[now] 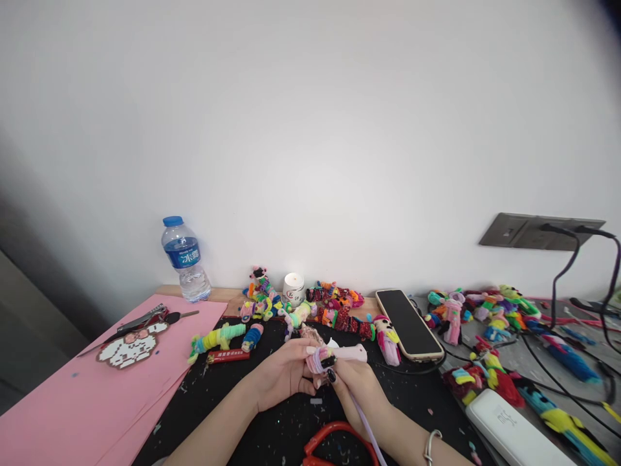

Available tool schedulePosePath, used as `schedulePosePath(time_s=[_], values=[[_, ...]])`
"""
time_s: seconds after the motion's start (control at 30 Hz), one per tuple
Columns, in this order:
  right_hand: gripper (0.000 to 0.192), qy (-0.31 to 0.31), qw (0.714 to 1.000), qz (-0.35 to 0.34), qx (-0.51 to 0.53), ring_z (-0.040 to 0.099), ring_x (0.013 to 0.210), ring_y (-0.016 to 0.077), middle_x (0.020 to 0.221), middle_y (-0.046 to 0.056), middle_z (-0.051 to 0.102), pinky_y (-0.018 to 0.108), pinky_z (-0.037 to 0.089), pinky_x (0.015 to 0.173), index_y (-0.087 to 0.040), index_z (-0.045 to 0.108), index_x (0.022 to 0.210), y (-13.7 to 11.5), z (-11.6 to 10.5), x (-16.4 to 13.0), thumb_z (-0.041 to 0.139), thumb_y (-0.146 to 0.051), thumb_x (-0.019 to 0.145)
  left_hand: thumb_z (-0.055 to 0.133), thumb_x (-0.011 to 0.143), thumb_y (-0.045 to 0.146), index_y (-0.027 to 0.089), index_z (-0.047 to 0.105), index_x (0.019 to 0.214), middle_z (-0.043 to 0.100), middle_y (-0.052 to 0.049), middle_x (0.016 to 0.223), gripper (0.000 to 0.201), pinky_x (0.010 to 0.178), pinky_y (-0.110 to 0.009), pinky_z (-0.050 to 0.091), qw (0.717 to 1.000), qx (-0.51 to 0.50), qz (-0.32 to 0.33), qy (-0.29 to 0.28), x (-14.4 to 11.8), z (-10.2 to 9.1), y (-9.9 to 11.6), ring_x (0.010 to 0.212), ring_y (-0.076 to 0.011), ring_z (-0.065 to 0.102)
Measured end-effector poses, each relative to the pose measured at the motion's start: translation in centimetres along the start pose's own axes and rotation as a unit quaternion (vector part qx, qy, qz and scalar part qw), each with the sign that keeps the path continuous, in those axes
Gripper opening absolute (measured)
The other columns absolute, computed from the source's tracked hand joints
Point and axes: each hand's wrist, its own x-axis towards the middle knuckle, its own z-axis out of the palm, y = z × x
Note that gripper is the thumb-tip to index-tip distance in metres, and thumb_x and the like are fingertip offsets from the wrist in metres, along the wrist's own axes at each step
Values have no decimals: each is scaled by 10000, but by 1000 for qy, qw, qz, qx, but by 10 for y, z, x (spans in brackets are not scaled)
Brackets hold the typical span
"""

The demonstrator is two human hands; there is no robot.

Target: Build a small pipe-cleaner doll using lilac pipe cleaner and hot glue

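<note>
My left hand [286,367] is closed around a small bundle of wound pipe cleaners [317,360] in pink, lilac and black. My right hand [363,387] pinches the bundle's right side with thumb and finger, showing dark nails. From under this hand a lilac strip [367,424] trails toward the front edge of the view. Just behind my fingers lies a smooth pale pink object [353,353], partly hidden, whose kind I cannot make out. Red handles of scissors [315,442] show below my hands on the black mat [272,433].
Several fuzzy pipe-cleaner figures [388,340] line the back and the right side. A phone [410,323], white power bank [514,427], paper cup [294,288], red box cutter [228,356] and water bottle [187,262] surround the mat. Pink paper [58,401] covers the left; cables run right.
</note>
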Motion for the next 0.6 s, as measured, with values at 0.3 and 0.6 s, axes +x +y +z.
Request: schedulePosePath(time_s=[0.3, 0.6], values=[[203, 6, 1000, 1, 10, 578, 623, 160, 715, 39, 620, 252, 440, 596, -199, 521, 861, -9, -9, 4, 327, -203, 921, 670, 738, 249, 140, 646, 860, 621, -20, 670, 165, 523, -192, 478, 1000, 0, 17, 19, 1, 2, 0, 544, -97, 587], [289, 20, 998, -37, 46, 585, 641, 173, 767, 75, 654, 266, 426, 594, -181, 581, 962, -17, -19, 7, 322, -309, 935, 706, 715, 237, 149, 650, 843, 638, -19, 677, 165, 527, -175, 483, 999, 36, 4, 19, 0, 3, -1, 553, -90, 600]])
